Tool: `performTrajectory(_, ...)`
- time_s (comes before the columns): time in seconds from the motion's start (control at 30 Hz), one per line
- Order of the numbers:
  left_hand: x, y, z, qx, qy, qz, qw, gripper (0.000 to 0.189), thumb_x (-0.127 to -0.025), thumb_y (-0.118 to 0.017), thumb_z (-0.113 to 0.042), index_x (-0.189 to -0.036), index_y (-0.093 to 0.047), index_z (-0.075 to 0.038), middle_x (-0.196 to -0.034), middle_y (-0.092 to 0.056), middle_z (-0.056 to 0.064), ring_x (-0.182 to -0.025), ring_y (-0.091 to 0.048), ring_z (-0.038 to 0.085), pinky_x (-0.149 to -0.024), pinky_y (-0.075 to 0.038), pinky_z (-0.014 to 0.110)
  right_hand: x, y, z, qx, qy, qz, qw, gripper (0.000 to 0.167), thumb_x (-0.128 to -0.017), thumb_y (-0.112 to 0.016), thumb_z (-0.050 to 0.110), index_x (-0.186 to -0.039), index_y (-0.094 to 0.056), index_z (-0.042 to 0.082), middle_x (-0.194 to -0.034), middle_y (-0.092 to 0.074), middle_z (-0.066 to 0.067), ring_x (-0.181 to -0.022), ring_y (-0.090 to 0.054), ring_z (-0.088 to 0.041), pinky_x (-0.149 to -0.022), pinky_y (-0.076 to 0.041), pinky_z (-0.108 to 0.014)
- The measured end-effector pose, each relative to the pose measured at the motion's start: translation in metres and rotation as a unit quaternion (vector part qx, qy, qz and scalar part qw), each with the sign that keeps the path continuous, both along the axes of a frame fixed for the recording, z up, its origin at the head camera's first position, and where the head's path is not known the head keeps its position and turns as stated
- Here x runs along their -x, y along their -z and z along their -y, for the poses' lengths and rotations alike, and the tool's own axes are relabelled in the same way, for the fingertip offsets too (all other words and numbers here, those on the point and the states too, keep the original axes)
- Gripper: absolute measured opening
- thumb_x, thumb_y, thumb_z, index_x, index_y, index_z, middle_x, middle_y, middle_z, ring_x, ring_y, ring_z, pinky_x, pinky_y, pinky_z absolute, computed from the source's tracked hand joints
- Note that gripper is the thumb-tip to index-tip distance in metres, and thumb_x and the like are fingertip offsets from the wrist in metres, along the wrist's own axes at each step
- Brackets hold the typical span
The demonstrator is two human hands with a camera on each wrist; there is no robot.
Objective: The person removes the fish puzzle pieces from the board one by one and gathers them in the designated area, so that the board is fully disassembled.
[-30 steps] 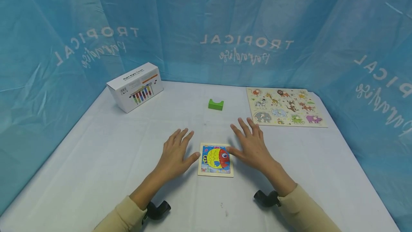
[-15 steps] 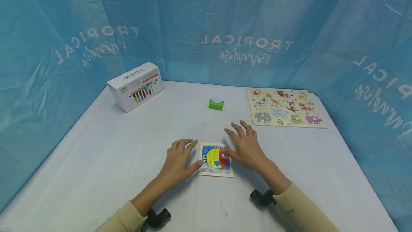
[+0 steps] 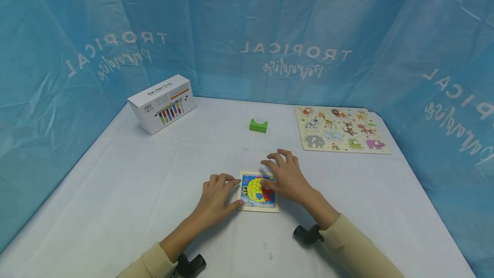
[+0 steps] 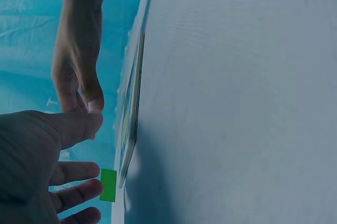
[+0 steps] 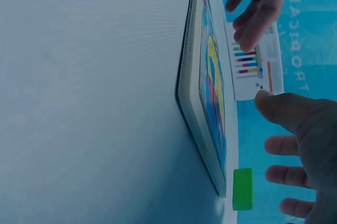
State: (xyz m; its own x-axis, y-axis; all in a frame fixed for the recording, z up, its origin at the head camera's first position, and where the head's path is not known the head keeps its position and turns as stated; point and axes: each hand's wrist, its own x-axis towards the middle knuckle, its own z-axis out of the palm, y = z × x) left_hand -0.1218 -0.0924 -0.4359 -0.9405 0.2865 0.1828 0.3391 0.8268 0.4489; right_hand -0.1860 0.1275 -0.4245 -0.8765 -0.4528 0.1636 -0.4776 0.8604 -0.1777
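Note:
A small square jigsaw puzzle with a yellow and red fish in a pale wooden frame lies flat on the white table. At its left edge is my left hand, thumb and fingers spread apart around that side. My right hand hovers over the right part, its thumb overlapping the fish's red head in the head view. In the right wrist view the right hand's thumb and fingers stand apart above the puzzle, with nothing between them. The left wrist view likewise shows the left hand above the board, holding nothing.
Beyond the puzzle stands a green block with a curved notch. A white box with a xylophone-like picture sits at the back left. At the back right lies an animal puzzle board. Blue curtains surround the white table.
Both hands have come closer together over the fish puzzle and lowered toward it. The left fingers have bent more and drawn in to its left edge. The puzzle has stayed in place.

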Motion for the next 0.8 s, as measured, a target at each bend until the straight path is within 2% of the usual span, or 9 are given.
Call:
performTrajectory(0.37,-0.001,0.009,-0.004,-0.012,0.015,-0.011,0.9998,0.046,-0.076,-0.076,-0.028,-0.117,-0.065,-0.010,-0.117,-0.054,0.007,-0.108,-0.041,0.025,-0.088,-0.034,0.044,0.005,0.004,0.008,0.010,-0.037,0.022,0.9990,0.044,-0.083,-0.068,0.037,-0.124,-0.060,0.023,-0.123,-0.053,-0.003,-0.122,-0.035,-0.028,-0.101,-0.032,-0.048)
performTrajectory(0.63,-0.002,0.011,-0.006,-0.019,0.018,-0.019,0.9995,0.040,-0.077,-0.076,-0.025,-0.113,-0.066,-0.010,-0.116,-0.055,0.006,-0.108,-0.042,0.025,-0.087,-0.033,0.044,0.009,0.007,0.012,0.010,-0.065,0.035,0.9972,0.044,-0.082,-0.069,0.036,-0.124,-0.060,0.025,-0.119,-0.053,-0.001,-0.116,-0.038,-0.025,-0.098,-0.034,-0.045)
performTrajectory(0.8,-0.003,0.011,-0.007,-0.019,0.019,-0.016,0.9995,0.040,-0.077,-0.075,-0.023,-0.114,-0.066,-0.009,-0.117,-0.056,0.007,-0.108,-0.042,0.026,-0.088,-0.033,0.045,0.012,0.006,0.016,0.014,-0.075,0.058,0.9954,0.041,-0.082,-0.069,0.034,-0.122,-0.062,0.025,-0.116,-0.055,0.001,-0.113,-0.039,-0.023,-0.097,-0.033,-0.044)
